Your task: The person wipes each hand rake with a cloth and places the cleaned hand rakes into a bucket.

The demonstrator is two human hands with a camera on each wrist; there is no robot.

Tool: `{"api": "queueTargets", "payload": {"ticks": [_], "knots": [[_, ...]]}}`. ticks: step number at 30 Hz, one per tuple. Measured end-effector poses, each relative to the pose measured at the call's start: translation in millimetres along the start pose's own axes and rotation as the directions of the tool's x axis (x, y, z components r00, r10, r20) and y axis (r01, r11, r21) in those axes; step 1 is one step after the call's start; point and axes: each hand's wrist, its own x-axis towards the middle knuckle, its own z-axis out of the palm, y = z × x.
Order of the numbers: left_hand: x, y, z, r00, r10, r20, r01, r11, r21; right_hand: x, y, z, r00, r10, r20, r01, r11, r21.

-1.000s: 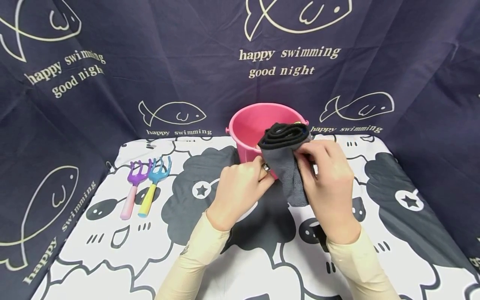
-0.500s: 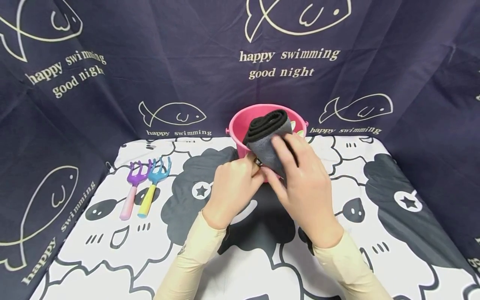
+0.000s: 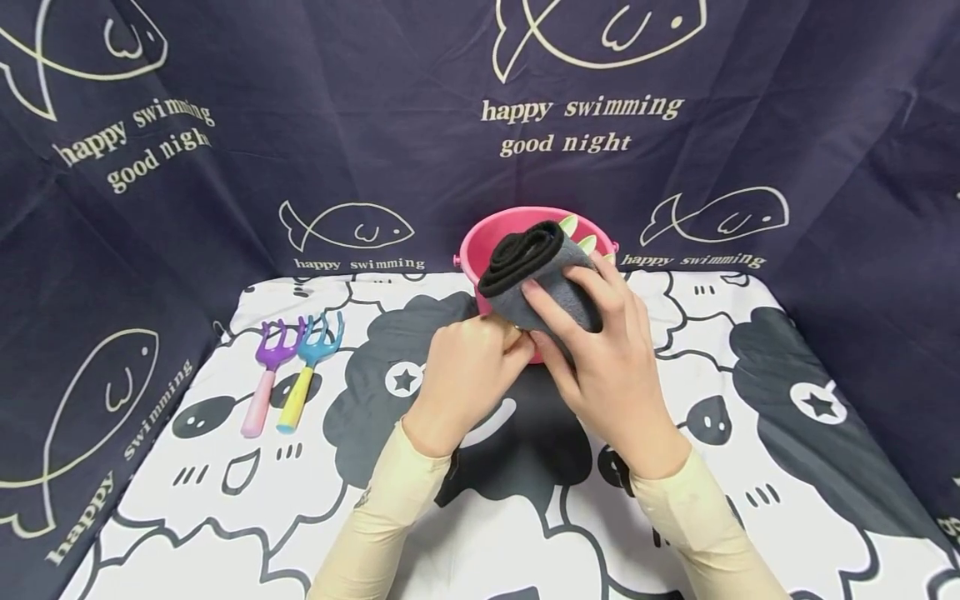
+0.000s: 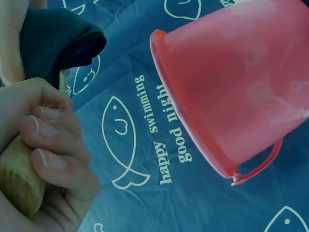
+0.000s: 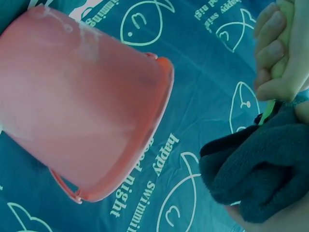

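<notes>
My left hand [image 3: 465, 371] grips a hand rake by its yellowish handle [image 4: 21, 176], fingers curled round it. Pale green tines of the rake [image 3: 587, 244] stick out past a folded grey cloth with black edging [image 3: 525, 258], in front of the bucket's mouth in the head view. My right hand [image 3: 611, 362] holds this cloth around the rake just behind its tines, fingers spread over the cloth and thumb near my left hand. In the right wrist view, folds of the cloth [image 5: 260, 169] bunch around a green stem [image 5: 267, 112]. The rest of the rake's head is hidden.
A pink bucket [image 3: 487, 237] stands behind my hands at the back of the table. To the left lie two toy rakes, one purple with a pink handle [image 3: 260, 400] and one blue with a yellow handle [image 3: 296, 398]. Dark fabric [image 3: 405, 125] hangs behind.
My right hand and the cloth have moved left, close against my left hand. The green tines, mostly covered before, now show beyond the cloth. My left hand keeps its grip.
</notes>
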Motion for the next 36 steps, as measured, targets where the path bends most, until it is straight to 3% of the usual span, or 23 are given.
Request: {"api": "queueTargets", "payload": {"ticks": [7,14,30,36], "knots": [[1.0,1.0,-1.3,0.998,0.056,-0.008,-0.055,0.998,0.037,0,7,-2,0.999,-0.049,-0.024,0.048,0.999,-0.017],[0.6,2.6,1.6,0.997,0.072,-0.020,-0.071,0.997,0.037,2,8,-3,0.994,-0.078,-0.078,0.078,0.997,-0.011],[1.8,6.0,2.9,0.996,0.087,-0.014,-0.086,0.996,0.030,3,16,-6,0.988,0.011,-0.157,-0.008,1.000,0.020],[0.0,5.0,4.2,0.993,0.115,-0.031,-0.112,0.992,0.063,2,21,-7,0.979,0.090,-0.182,-0.081,0.995,0.054]]}}
